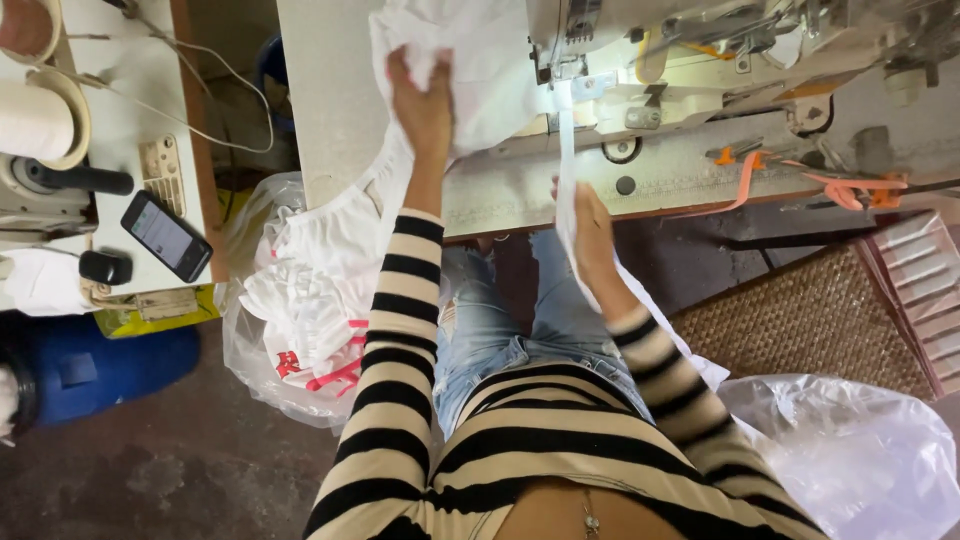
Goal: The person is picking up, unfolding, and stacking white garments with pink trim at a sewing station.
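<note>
My left hand (422, 100) reaches forward and grips a bunch of white fabric (480, 60) on the sewing table, just left of the sewing machine (700, 70). My right hand (590, 225) is lower, at the table's front edge, holding a narrow white elastic strip (566, 150) that runs up to the machine's presser foot (572, 70). Both arms wear black-and-cream striped sleeves. More white fabric hangs off the table's edge toward the left.
A clear plastic bag of white garments (310, 300) sits at my left knee; another plastic bag (850, 450) lies at lower right. A side table at left holds a phone (166, 236), thread cones (35, 120) and a small black object. A blue container (100, 365) stands below it.
</note>
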